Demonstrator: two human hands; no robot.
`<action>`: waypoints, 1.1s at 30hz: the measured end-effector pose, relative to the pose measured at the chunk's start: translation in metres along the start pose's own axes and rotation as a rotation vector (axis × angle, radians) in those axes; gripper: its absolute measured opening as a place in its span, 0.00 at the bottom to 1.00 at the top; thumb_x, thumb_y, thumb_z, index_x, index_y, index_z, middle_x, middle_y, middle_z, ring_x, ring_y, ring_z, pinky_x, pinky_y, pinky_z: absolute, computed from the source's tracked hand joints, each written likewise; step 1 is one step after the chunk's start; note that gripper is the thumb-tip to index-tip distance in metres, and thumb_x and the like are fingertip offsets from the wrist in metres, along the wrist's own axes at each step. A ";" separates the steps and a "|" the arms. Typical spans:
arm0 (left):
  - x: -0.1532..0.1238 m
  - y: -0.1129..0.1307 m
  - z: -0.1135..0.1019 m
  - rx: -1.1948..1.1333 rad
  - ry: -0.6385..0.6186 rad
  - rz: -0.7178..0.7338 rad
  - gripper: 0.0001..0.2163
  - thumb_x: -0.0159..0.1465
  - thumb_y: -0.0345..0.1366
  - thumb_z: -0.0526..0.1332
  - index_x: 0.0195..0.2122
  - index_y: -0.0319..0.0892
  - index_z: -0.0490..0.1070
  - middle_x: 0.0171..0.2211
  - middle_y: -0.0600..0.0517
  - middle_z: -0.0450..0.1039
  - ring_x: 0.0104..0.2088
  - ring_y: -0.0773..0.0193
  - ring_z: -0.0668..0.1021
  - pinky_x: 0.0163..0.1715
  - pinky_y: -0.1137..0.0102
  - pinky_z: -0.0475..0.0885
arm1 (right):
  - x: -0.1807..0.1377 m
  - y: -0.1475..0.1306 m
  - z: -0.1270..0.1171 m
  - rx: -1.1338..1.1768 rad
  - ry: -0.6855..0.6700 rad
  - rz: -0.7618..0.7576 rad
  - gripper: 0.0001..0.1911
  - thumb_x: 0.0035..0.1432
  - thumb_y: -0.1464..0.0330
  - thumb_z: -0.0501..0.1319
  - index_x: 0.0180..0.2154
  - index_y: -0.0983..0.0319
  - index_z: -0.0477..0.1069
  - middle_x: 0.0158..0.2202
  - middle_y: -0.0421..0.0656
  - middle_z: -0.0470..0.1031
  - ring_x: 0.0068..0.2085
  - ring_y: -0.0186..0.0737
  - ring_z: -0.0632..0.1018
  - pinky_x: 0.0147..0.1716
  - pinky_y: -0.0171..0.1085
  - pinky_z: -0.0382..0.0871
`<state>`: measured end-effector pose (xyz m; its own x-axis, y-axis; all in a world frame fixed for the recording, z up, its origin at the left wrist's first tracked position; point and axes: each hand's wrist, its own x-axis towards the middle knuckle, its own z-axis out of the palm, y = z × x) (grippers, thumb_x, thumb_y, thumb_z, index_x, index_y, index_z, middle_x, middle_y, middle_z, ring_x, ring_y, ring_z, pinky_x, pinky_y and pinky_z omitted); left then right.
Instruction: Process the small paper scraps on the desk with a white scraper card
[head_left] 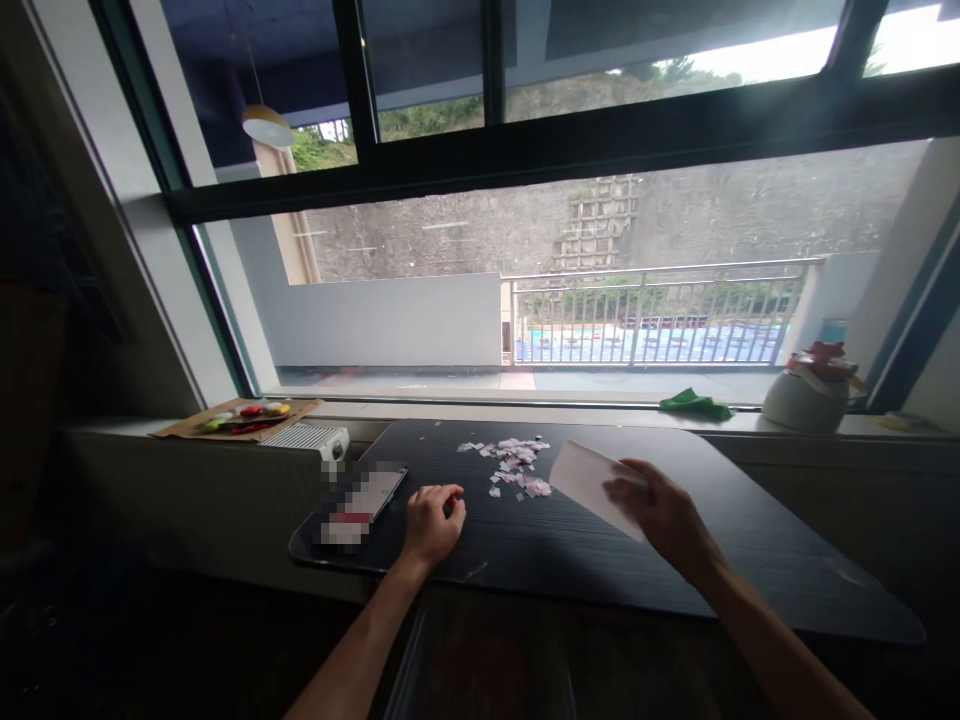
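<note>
My right hand (pixel 660 512) holds a white sheet of paper (pixel 589 478) by its near edge, tilted above the dark table (pixel 750 540). Just left of the sheet lies a scatter of small pink and white paper scraps (pixel 514 462). My left hand (pixel 433 520) rests on the table in a loose fist, its fingers curled around something small and reddish that I cannot make out. A phone (pixel 361 502) lies flat on the table to the left of that hand.
On the window ledge behind stand a white boxy device (pixel 306 438), a cardboard tray with colourful pieces (pixel 240 416), a green cloth (pixel 694 404) and a pale round pot (pixel 807 392). A large window looks out on a balcony railing (pixel 645 310).
</note>
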<state>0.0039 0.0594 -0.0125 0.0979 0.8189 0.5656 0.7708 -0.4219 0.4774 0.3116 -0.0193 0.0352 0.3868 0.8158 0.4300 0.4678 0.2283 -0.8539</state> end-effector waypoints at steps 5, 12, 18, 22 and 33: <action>-0.008 0.003 -0.002 -0.072 -0.055 0.028 0.08 0.55 0.31 0.61 0.34 0.47 0.78 0.32 0.52 0.79 0.40 0.56 0.78 0.48 0.57 0.70 | 0.008 -0.005 0.025 -0.103 -0.080 -0.055 0.14 0.50 0.60 0.60 0.39 0.56 0.75 0.30 0.41 0.83 0.34 0.51 0.82 0.37 0.48 0.72; -0.008 0.001 -0.006 -0.135 -0.069 0.033 0.09 0.58 0.32 0.58 0.36 0.44 0.78 0.34 0.50 0.79 0.42 0.56 0.77 0.48 0.59 0.71 | -0.008 -0.006 0.028 -0.032 -0.193 -0.036 0.15 0.53 0.60 0.58 0.42 0.57 0.73 0.32 0.42 0.83 0.36 0.47 0.82 0.36 0.43 0.73; -0.009 0.003 -0.007 -0.130 -0.076 0.053 0.09 0.57 0.31 0.59 0.35 0.44 0.78 0.32 0.50 0.79 0.42 0.55 0.77 0.49 0.58 0.70 | -0.005 0.008 0.018 -0.051 -0.008 0.135 0.24 0.52 0.58 0.58 0.49 0.60 0.70 0.34 0.44 0.79 0.32 0.46 0.79 0.29 0.41 0.72; -0.010 0.005 -0.008 -0.110 -0.086 0.072 0.09 0.56 0.31 0.59 0.35 0.45 0.78 0.32 0.51 0.79 0.42 0.55 0.77 0.51 0.56 0.68 | -0.007 0.019 0.019 -0.033 0.037 0.227 0.30 0.49 0.57 0.57 0.52 0.66 0.69 0.32 0.46 0.77 0.30 0.46 0.78 0.27 0.41 0.72; -0.010 0.003 -0.008 -0.054 -0.117 0.115 0.09 0.57 0.33 0.59 0.36 0.46 0.78 0.33 0.51 0.78 0.44 0.54 0.76 0.52 0.54 0.67 | -0.019 0.011 0.023 0.032 -0.003 0.269 0.32 0.46 0.56 0.58 0.51 0.65 0.69 0.32 0.44 0.76 0.33 0.45 0.77 0.30 0.40 0.72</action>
<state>-0.0001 0.0468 -0.0111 0.2584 0.8022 0.5383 0.7157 -0.5332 0.4510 0.2908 -0.0204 0.0112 0.4917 0.8508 0.1856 0.3231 0.0197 -0.9462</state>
